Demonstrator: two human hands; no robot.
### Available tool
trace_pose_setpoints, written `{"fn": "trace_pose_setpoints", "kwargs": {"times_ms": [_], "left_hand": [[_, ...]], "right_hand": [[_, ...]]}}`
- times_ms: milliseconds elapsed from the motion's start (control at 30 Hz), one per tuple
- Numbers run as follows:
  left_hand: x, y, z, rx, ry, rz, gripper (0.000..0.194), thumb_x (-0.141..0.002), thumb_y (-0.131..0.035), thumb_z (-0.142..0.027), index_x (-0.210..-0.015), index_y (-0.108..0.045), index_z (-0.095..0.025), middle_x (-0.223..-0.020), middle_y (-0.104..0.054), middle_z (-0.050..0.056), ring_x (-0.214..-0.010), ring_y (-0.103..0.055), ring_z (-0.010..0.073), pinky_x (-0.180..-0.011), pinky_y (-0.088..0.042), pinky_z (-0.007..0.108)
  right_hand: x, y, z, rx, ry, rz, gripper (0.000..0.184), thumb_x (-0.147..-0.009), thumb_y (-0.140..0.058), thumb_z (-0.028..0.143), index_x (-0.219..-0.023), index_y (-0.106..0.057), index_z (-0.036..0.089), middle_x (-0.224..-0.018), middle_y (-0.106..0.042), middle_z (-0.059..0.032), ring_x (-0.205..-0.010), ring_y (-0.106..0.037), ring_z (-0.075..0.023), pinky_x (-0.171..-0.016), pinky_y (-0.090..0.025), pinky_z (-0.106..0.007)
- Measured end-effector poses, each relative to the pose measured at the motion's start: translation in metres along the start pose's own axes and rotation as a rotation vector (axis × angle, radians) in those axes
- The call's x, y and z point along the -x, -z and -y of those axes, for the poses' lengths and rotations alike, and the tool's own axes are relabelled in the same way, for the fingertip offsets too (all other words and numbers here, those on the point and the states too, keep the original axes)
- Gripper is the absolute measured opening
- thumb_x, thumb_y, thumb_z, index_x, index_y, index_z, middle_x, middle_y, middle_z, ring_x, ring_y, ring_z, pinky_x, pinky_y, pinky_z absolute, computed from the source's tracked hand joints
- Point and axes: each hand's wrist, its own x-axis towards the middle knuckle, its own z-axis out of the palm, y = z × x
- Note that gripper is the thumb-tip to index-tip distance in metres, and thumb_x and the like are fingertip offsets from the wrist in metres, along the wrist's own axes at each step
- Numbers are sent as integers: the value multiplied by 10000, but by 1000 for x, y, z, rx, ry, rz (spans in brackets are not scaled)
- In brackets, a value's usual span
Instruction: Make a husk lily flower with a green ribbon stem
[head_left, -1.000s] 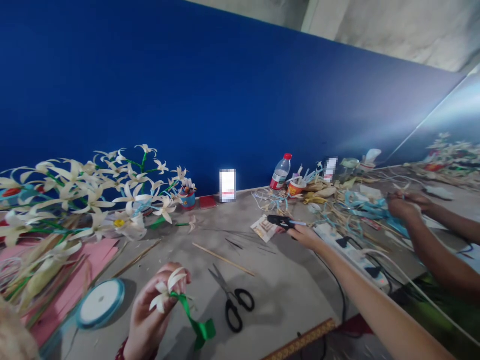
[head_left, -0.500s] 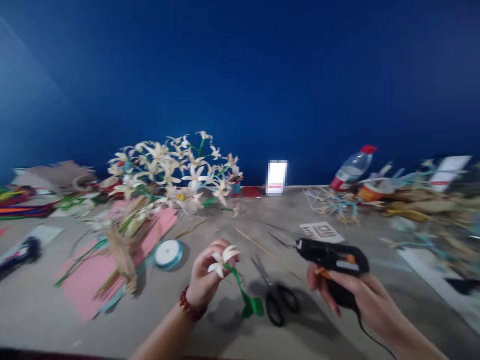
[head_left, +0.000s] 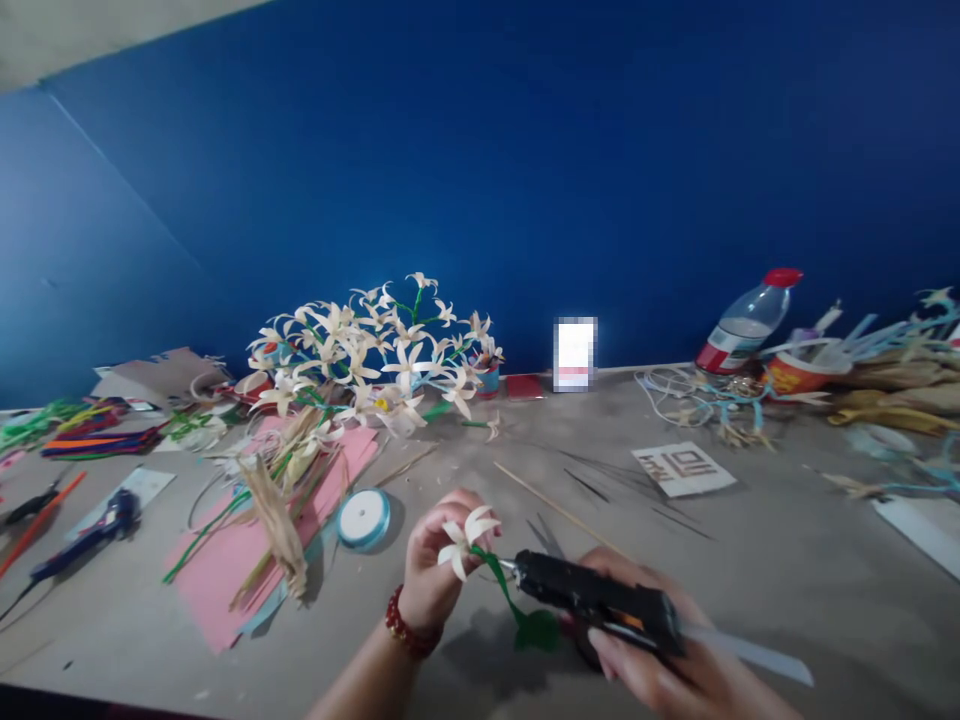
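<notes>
Between the fingers of my left hand (head_left: 435,555) is a white artificial flower (head_left: 466,540), its petals spread toward me. A green wrapped stem and a loose strip of green tape (head_left: 536,630) hang from it to the right. My right hand (head_left: 645,650) is closed around a black glue gun (head_left: 600,600), with a clear glue stick (head_left: 757,652) sticking out of its back. The gun's metal nozzle is right at the green stem just below the bloom; whether it touches, I cannot tell. Scissors (head_left: 546,538) lie under the gun, mostly hidden by it and my hand.
A bunch of white artificial flowers (head_left: 405,362) stands at the back. Left lie pink paper (head_left: 202,590), dried husks (head_left: 277,530), a ribbon spool (head_left: 364,518) and a second glue gun (head_left: 94,535). At the back right are a tilted bottle (head_left: 742,325) and an orange bowl (head_left: 806,370).
My right hand has brought the glue gun leftward from beside the scissors to the flower's stem. The left hand still holds the flower. The whole view has shifted and tilted slightly.
</notes>
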Motion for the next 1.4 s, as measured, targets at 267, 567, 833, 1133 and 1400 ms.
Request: {"fn": "trace_pose_setpoints", "kwargs": {"times_ms": [267, 567, 833, 1133, 1400], "left_hand": [[1, 1, 0, -55, 8, 8, 284, -777, -708, -470, -709, -618, -210, -711, -563, 51, -745, -532, 224, -704, -474, 408], [0, 1, -2, -30, -7, 23, 236, -790, -713, -430, -737, -642, -212, -722, -579, 49, -733, -532, 214, -704, -463, 393], [1, 1, -2, -71, 15, 12, 283, -784, -699, -477, -713, -631, -211, -707, -563, 55, -731, -532, 220, -702, -471, 401], [2, 1, -3, -50, 9, 28, 259, -799, -694, -458, -730, -637, -215, -705, -553, 39, -732, -523, 210, -707, -467, 394], [1, 1, -3, -44, 4, 21, 241, -795, -702, -446, -729, -642, -222, -710, -555, 37, -739, -533, 218, -717, -468, 404]], "right_hand": [[-2, 0, 3, 86, 105, 19, 101, -804, -550, 271, -863, -626, 240, -752, -696, -39, -676, -657, -220, -614, -528, -283], [-6, 1, 11, 105, 95, 57, 84, -802, -529, 244, -823, -610, 233, -734, -687, -32, -675, -653, -211, -608, -513, -269], [-9, 0, 13, 93, 97, 53, 62, -793, -525, 237, -755, -572, 221, -649, -628, -4, -594, -596, -175, -564, -479, -244], [-7, 1, 13, 130, 107, 55, 62, -790, -507, 248, -773, -562, 225, -661, -639, -19, -620, -622, -195, -576, -491, -257], [-10, 0, 16, 146, 103, 49, 68, -789, -499, 238, -723, -513, 229, -619, -590, 11, -563, -567, -165, -540, -462, -234]]}}
